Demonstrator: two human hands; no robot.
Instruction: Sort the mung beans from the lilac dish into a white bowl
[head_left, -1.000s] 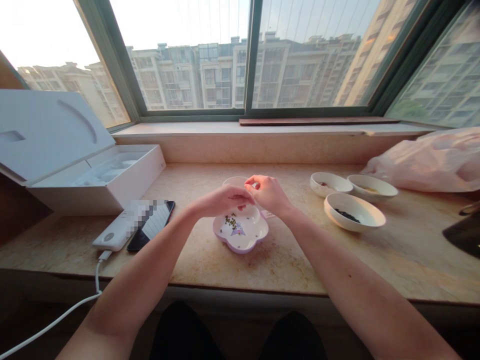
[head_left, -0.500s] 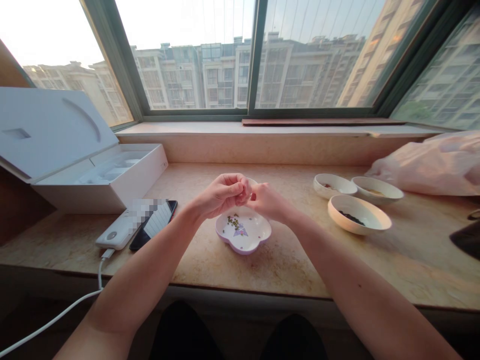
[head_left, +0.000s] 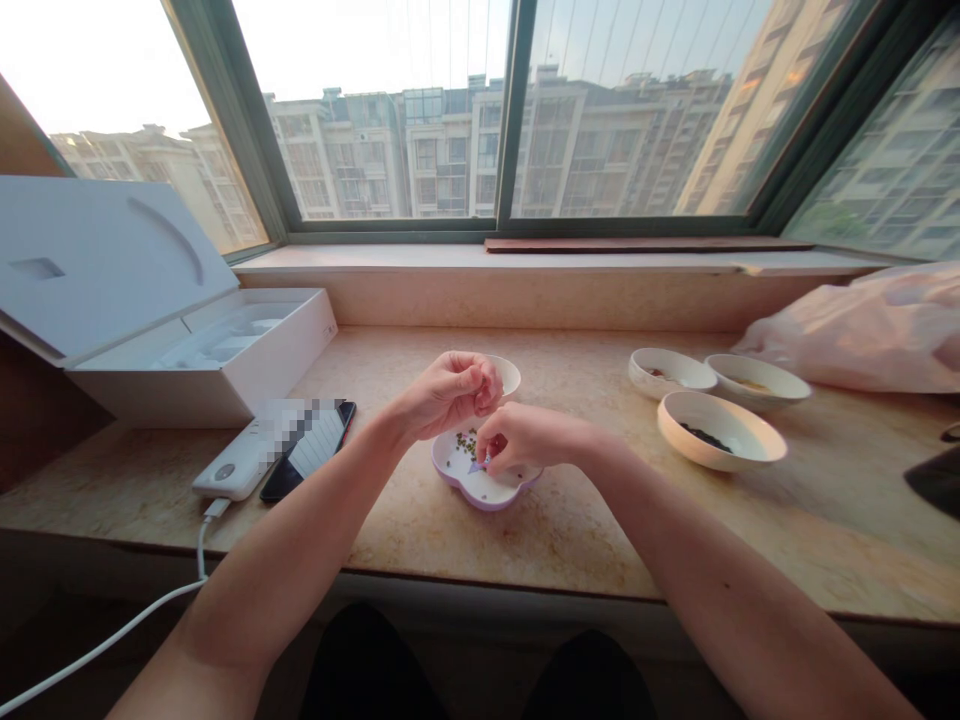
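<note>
A lilac-rimmed, flower-shaped dish stands on the counter in front of me. Loose small green beans are scattered inside it, mostly toward its left. My right hand reaches down into the dish, thumb and fingers pinched together near its printed picture; anything between the fingertips is too small to make out. Above the dish's back edge, my left hand is raised with its fingers curled closed, hiding whatever the palm may contain. Partly behind it sits a small white bowl.
Three bowls stand to the right: one with dark contents, one with reddish bits, one with yellowish bits. A plastic bag lies behind them. At left are an open white box, a phone and a cabled power bank.
My right hand has dropped from beside my left hand down into the flower-shaped dish. My left hand stays almost where it was, still closed, and the white bowl behind shows more.
</note>
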